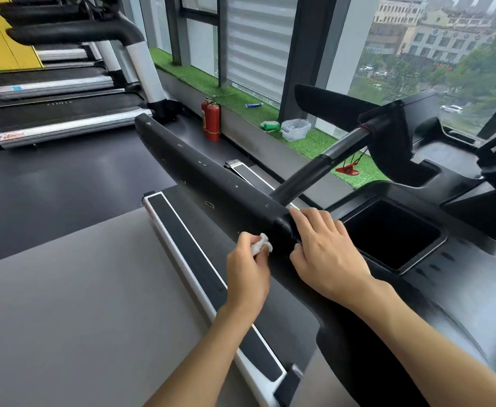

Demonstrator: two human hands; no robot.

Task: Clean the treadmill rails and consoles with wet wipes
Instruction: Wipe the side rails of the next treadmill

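Blk rail (205, 174), white wipe (260, 245), red extinguishers (213, 121), green turf (314, 142).

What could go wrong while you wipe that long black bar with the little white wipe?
The wipe is scrunched small in the left hand, so it may skip parts of the rail. The rail's padding has little nicks, which might snag or shred the wipe. The right hand grips the rail right beside it, so that covered spot could stay dirty.
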